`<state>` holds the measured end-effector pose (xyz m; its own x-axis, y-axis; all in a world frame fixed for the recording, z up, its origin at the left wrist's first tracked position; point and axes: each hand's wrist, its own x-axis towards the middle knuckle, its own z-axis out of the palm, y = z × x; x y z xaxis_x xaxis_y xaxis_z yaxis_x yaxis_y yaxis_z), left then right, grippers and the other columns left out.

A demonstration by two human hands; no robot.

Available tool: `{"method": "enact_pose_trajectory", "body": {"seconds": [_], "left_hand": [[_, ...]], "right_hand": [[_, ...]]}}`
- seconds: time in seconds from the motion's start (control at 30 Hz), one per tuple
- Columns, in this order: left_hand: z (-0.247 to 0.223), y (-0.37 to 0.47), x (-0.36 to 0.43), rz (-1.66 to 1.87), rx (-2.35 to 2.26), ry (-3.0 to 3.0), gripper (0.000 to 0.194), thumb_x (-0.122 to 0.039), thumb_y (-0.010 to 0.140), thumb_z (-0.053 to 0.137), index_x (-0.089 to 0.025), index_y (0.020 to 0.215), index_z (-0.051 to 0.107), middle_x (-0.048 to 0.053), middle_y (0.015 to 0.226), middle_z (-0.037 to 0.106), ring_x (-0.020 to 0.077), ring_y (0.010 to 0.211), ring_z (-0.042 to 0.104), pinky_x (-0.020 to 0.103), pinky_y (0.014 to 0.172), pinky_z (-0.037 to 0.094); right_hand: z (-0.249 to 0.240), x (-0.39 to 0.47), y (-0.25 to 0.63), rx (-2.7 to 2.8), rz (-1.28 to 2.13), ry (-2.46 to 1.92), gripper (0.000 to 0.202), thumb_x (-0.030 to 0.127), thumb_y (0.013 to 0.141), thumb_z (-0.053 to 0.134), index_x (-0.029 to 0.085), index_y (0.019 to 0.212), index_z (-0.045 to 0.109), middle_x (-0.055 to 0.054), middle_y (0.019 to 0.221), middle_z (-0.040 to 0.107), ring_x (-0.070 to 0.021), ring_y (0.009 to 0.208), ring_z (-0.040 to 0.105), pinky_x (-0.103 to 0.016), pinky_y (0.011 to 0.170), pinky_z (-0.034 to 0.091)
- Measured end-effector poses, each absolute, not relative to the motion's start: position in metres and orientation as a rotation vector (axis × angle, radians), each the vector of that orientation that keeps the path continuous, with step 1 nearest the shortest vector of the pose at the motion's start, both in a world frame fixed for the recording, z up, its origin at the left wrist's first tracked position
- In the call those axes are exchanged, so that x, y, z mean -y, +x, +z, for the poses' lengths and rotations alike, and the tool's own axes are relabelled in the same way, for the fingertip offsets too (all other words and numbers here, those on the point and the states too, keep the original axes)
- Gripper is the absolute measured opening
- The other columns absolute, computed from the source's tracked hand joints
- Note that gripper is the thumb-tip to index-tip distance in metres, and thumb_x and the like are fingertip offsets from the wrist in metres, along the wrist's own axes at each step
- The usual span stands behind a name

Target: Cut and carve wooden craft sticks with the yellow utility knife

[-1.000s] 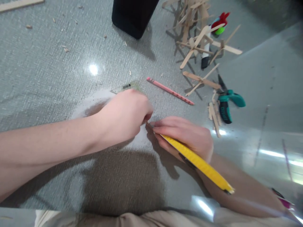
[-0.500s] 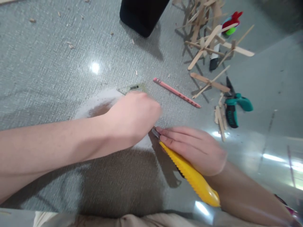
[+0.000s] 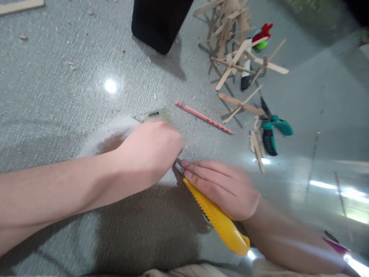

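Observation:
A yellow utility knife (image 3: 217, 217) slants across the lower middle, its metal tip pointing up and left. My right hand (image 3: 221, 186) is closed on the knife near its metal end, thumb and fingers pressed together. My left hand (image 3: 152, 150) is a closed fist just left of the blade tip; what it grips is hidden beneath it. Under and behind the left fist lie a clear set square (image 3: 148, 115) and a white patch with a brown area (image 3: 112, 142) on the grey table (image 3: 72, 92). A pink pencil (image 3: 204, 117) rests behind both hands.
A black object (image 3: 160, 23) stands at the back. Joined craft sticks (image 3: 232, 65), a marker (image 3: 245, 73) and a red fuzzy piece (image 3: 263, 32) lie at the back right. Green-handled pliers (image 3: 269, 132) rest beside loose stick pieces (image 3: 257, 150). Wood bits are scattered at the left.
The view has shifted, so the table items and both hands appear farther left and mostly slightly lower. Both hands keep nearly the same pose, with the knife still in my right hand.

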<state>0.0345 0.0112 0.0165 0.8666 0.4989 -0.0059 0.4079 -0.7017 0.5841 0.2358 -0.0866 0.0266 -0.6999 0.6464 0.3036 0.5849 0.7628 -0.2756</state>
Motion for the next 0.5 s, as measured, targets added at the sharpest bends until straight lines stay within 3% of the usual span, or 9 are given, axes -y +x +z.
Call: {"method": "enact_pose_trajectory", "body": {"seconds": [0.13,0.37,0.5], "left_hand": [[0.017,0.033,-0.015,0.035,-0.669,2.433,0.025,-0.006,0.083,0.053,-0.018,0.068,0.070,0.002,0.069,0.066,0.0160,0.072,0.058,0.027,0.069,0.041],[0.020,0.023,-0.013,0.204,-0.580,2.383,0.023,-0.010,0.094,0.053,-0.015,0.083,0.072,0.002,0.079,0.066,0.0171,0.078,0.057,0.030,0.076,0.042],[0.019,0.021,-0.013,0.237,-0.571,2.395,0.023,-0.014,0.097,0.054,-0.016,0.085,0.074,0.001,0.080,0.067,0.0158,0.075,0.057,0.031,0.075,0.041]], "right_hand": [[0.024,0.089,0.234,2.548,0.191,-0.960,0.015,0.005,0.095,0.055,0.009,0.100,0.069,-0.015,0.100,0.080,-0.0232,0.087,0.077,-0.035,0.072,0.067],[0.014,0.091,0.224,2.334,0.232,-1.085,0.016,0.005,0.090,0.065,0.013,0.103,0.069,-0.009,0.093,0.080,-0.0173,0.077,0.074,-0.032,0.072,0.067],[0.013,0.091,0.222,2.364,0.154,-1.060,0.011,0.006,0.090,0.063,0.015,0.089,0.070,-0.007,0.089,0.079,-0.0166,0.074,0.071,-0.033,0.070,0.065]]}}
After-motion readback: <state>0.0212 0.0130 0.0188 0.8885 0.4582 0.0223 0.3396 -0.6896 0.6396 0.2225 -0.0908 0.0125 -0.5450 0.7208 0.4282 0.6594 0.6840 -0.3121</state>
